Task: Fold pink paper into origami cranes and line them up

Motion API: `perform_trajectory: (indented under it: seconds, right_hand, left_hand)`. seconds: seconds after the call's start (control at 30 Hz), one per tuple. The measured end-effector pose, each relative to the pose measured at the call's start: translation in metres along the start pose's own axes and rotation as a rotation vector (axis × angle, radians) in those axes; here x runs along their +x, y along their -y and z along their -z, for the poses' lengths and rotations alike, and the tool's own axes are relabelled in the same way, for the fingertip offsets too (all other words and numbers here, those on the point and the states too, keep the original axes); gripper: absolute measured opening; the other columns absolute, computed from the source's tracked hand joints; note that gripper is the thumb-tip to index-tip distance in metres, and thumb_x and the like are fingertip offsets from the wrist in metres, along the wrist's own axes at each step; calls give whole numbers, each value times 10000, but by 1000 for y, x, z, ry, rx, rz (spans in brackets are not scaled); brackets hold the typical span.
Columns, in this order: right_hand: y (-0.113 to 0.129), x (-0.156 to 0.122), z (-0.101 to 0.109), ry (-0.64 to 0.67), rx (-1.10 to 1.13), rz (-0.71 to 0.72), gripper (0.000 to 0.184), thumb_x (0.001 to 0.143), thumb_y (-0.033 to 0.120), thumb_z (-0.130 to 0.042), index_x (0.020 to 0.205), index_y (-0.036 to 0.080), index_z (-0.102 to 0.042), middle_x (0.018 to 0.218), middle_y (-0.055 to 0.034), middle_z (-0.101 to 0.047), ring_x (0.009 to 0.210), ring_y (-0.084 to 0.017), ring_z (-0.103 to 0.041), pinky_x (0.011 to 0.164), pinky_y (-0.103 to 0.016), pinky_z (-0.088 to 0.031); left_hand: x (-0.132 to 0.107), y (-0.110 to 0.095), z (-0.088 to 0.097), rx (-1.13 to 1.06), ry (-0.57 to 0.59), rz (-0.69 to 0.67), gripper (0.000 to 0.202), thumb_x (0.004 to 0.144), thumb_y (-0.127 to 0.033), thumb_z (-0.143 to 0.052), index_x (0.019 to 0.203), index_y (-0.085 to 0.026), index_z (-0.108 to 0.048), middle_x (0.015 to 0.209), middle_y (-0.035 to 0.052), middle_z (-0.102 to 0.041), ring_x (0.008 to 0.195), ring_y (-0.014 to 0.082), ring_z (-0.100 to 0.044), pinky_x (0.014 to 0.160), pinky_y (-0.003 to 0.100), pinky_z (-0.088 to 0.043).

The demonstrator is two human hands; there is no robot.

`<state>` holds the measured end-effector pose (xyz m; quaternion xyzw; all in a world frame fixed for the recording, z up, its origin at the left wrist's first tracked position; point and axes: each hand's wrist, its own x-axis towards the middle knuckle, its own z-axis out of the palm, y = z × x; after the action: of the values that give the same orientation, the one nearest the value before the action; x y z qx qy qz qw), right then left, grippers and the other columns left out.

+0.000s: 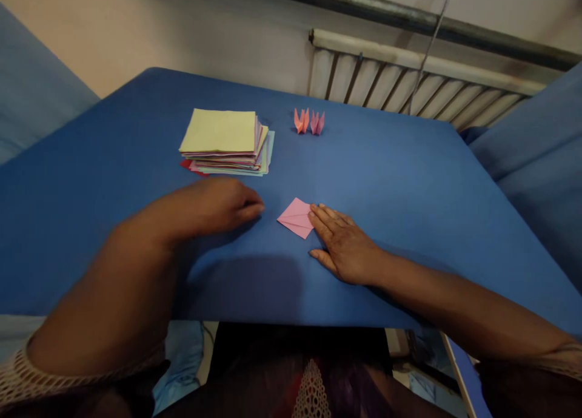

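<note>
A folded piece of pink origami paper (295, 219) lies flat on the blue table, with a pointed end to the left and crease lines running from it. My right hand (343, 242) rests flat over its right end, fingers stretched out and thumb apart; that end is hidden beneath the fingertips. To the left of the paper, and not touching it, is my left hand (227, 204). Its fingers are curled in, slightly blurred, and nothing shows in them.
Behind my left hand stands a stack of coloured paper (218, 131) with a yellow sheet on top. Two small folded paper figures, one orange-pink (301, 122) and one darker pink (317, 124), stand farther back on the blue table (391, 175). A radiator (409, 72) is beyond the table's far edge.
</note>
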<state>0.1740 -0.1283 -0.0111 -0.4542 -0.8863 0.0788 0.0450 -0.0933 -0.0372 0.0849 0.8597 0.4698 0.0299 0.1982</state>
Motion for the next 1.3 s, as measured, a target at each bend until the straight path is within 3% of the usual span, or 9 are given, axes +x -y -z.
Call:
perform_trajectory:
  seconds: [0.07, 0.2, 0.33, 0.47, 0.63, 0.83, 1.1, 1.2, 1.3]
  right_hand:
    - [1, 0, 0, -3, -5, 4, 703, 999, 455, -413, 1545, 39, -261, 1619, -212, -249, 1520, -312, -192, 1211, -511, -264]
    - [1, -1, -2, -12, -9, -1, 688, 997, 445, -417, 1545, 57, -270, 1619, -205, -256, 1519, -311, -196, 1202, -516, -279]
    - [-1, -2, -5, -17, -8, 11, 698, 997, 448, -414, 1555, 65, -242, 1627, -195, -243, 1521, -303, -192, 1199, -518, -281]
    - [0, -2, -3, -17, -12, 7, 703, 998, 461, -412, 1551, 58, -251, 1621, -198, -259, 1516, -308, -210, 1194, -520, -278]
    - [2, 1, 5, -46, 2, -8, 646, 1006, 475, -406, 1509, 71, -361, 1583, -198, -350, 1473, -314, -314, 1160, -526, -302]
    - [-6, 20, 8, -207, 115, -95, 345, 1026, 345, -406, 1178, 175, -665, 1323, -115, -634, 1201, -242, -573, 1013, -439, -422]
    - [-18, 39, 1, -275, 218, -142, 153, 955, 286, -551, 919, 175, -652, 1077, -101, -677, 1001, -216, -604, 906, -395, -463]
    - [-23, 39, -4, -339, 302, -131, 131, 892, 278, -644, 975, 176, -641, 1141, -113, -671, 1064, -233, -610, 948, -428, -464]
    - [-25, 43, -5, -379, 443, -156, 421, 834, 283, -706, 1226, 186, -585, 1257, -134, -646, 1168, -247, -601, 993, -457, -461]
  left_hand:
    - [7, -1, 1, 136, -24, 56, 329, 860, -397, -544, 656, -178, -681, 637, 44, -647, 552, 154, -504, 583, 283, -337]
    - [23, -14, -23, 62, -96, 106, 263, 835, -426, -592, 805, -182, -687, 700, 34, -657, 616, 170, -529, 585, 282, -315]
    - [32, -19, -44, -35, 59, 51, 224, 787, -400, -657, 876, -197, -686, 716, 16, -673, 622, 174, -545, 574, 279, -299]
    - [31, -8, -41, -32, 131, 74, 233, 755, -400, -685, 859, -192, -695, 706, 23, -668, 608, 182, -545, 565, 285, -298]
    - [31, -4, -48, -23, 2, 18, 406, 808, -531, -613, 1014, -188, -682, 920, 67, -710, 786, 214, -608, 648, 286, -361]
    - [34, -17, -62, -52, -32, 2, 271, 807, -442, -598, 909, -202, -675, 918, 52, -684, 823, 213, -599, 678, 295, -379]
    - [33, -19, -60, -244, 33, 56, 182, 724, -334, -658, 846, -202, -630, 787, 8, -682, 708, 175, -602, 621, 274, -400]
    - [33, -20, -63, -341, 6, 30, 276, 711, -272, -663, 968, -192, -601, 822, 7, -684, 731, 173, -621, 645, 275, -437]
    - [34, -20, -66, -455, -38, -25, 333, 747, -253, -634, 1064, -180, -563, 835, 8, -672, 731, 168, -631, 662, 286, -470]
